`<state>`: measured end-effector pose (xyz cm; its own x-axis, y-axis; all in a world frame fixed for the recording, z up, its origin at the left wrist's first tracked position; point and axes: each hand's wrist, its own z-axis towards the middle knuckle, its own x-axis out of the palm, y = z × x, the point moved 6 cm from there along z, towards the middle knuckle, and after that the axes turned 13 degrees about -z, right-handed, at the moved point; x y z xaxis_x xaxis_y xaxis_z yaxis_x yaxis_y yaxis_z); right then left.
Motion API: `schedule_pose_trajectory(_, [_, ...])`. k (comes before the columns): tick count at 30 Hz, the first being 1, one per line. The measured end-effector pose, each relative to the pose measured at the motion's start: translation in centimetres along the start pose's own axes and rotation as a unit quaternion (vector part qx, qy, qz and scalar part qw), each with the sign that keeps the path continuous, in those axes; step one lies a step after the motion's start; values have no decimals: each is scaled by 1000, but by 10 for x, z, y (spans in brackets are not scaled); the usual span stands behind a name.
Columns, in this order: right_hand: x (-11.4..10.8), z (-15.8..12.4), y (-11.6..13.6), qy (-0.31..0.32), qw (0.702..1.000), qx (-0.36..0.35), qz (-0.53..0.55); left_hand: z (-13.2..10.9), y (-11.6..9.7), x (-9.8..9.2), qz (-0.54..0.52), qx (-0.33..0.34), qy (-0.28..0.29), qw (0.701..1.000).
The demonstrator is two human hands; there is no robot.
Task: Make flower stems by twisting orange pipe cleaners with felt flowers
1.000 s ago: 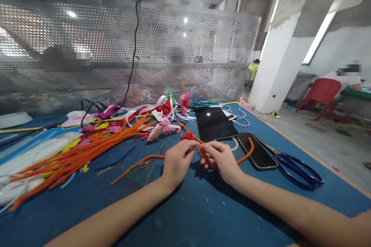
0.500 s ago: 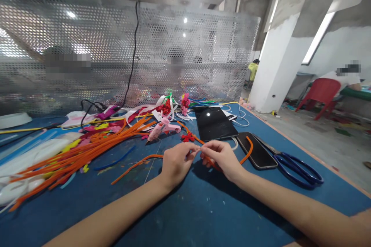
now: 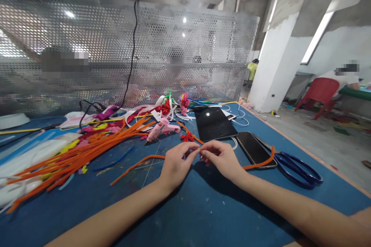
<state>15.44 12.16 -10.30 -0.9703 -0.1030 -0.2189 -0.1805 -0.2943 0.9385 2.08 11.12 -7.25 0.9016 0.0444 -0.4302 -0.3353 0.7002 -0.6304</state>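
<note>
Near the middle of the blue table (image 3: 203, 216), the left hand (image 3: 176, 163) and right hand (image 3: 222, 158) meet fingertip to fingertip, each pinching an orange pipe cleaner (image 3: 261, 163) between thumb and forefinger. Most of it is hidden behind the right hand. Its free end curves out to the right, over the near edge of a dark phone (image 3: 252, 147) and just beside the blue scissors (image 3: 298, 169). The tablet (image 3: 213, 122) beyond shows only glare. Far off, figures behind the perforated screen (image 3: 174, 54) are too blurred to make out.
</note>
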Motion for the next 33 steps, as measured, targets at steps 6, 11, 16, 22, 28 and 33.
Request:
schedule_pose_trajectory(6, [-12, -2, 19, -54, 980, -139, -132, 11, -1, 0, -105, -149, 70, 981])
schedule_pose_trajectory(11, [-17, -21, 45, -78, 854, -387, -340, 11, -1, 8, -278, -370, 254, 849])
schedule_pose_trajectory(16, [-6, -35, 52, -62, 740, -475, -472, 1, 1, 5, -315, -467, 307, 767])
schedule_pose_trajectory(22, [-8, -35, 50, -69, 713, -505, -482, -1, 4, 9, -339, -465, 291, 764])
schedule_pose_trajectory(28, [-16, -23, 51, -84, 823, -424, -368, 9, 3, 7, -332, -428, 209, 814])
schedule_pose_trajectory(33, [-17, -15, 52, -57, 915, -309, -253, 14, 1, 5, -312, -384, 196, 847])
